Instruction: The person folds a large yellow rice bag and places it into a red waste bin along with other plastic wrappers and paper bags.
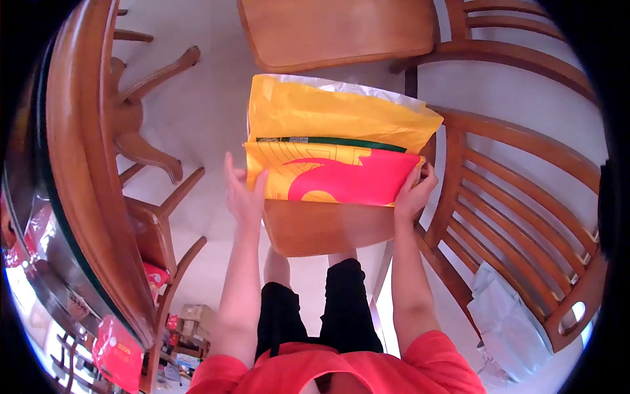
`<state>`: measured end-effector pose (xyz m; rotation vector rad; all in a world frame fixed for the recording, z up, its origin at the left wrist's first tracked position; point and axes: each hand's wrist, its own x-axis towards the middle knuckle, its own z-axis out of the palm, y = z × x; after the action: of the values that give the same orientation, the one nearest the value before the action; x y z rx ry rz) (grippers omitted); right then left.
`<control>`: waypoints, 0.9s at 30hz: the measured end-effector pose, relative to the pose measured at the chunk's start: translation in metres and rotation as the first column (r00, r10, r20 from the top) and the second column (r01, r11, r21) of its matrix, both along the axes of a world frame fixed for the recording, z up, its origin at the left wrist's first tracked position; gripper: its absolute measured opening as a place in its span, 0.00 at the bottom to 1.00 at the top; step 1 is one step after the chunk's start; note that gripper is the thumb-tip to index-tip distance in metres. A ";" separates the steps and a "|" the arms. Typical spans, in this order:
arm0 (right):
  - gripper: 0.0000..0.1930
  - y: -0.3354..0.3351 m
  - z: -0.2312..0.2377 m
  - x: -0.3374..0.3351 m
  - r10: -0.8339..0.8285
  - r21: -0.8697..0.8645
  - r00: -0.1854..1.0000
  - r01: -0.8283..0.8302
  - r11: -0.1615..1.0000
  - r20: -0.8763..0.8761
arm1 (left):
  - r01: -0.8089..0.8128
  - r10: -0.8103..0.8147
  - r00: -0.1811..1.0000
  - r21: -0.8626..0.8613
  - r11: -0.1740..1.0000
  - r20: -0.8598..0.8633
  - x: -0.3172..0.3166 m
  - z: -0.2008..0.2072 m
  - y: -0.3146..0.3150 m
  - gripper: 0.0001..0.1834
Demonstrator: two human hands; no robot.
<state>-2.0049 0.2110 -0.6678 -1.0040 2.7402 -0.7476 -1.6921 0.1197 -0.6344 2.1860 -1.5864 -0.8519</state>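
Observation:
A yellow bag (341,108) with a silvery inner lining along its far edge is in front of me, over a wooden chair seat (328,230). Its near part is folded over and shows a large red shape and thin lines; a dark green strip runs along the fold. At the bag's left edge is my left hand (244,190), thumb on the near face and one finger sticking out past the side. My right hand (415,190) grips the right edge, thumb in front and fingers curled at the corner.
Another wooden seat (335,33) stands beyond the bag. To the right is a slatted wooden chair back (512,190), with a pale blue bag (508,322) below it. A wooden table edge (85,164) curves along the left, and cardboard boxes (197,322) sit at lower left.

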 end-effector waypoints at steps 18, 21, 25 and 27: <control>0.28 -0.008 0.039 0.031 0.726 0.253 0.677 -0.686 0.682 -0.122 | 0.915 -0.885 0.387 0.007 0.403 0.259 -0.021 -0.022 -0.007 0.33; 0.30 -0.020 0.012 0.031 0.782 0.257 0.622 -0.750 0.609 -0.040 | 0.925 -0.885 0.363 -0.003 0.379 0.292 -0.021 -0.028 -0.010 0.34; 0.32 -0.026 0.000 0.033 0.800 0.258 0.599 -0.767 0.588 -0.041 | 0.919 -0.893 0.380 0.013 0.394 0.243 -0.017 -0.019 -0.002 0.36; 0.33 -0.027 0.000 0.029 0.792 0.282 0.610 -0.754 0.593 -0.033 | 0.921 -0.910 0.380 0.017 0.388 0.165 -0.021 -0.008 -0.016 0.38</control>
<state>-1.9758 0.1836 -0.6676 -2.0336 2.0204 -0.1652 -1.7130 0.1038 -0.6420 1.1123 -2.9251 -0.8232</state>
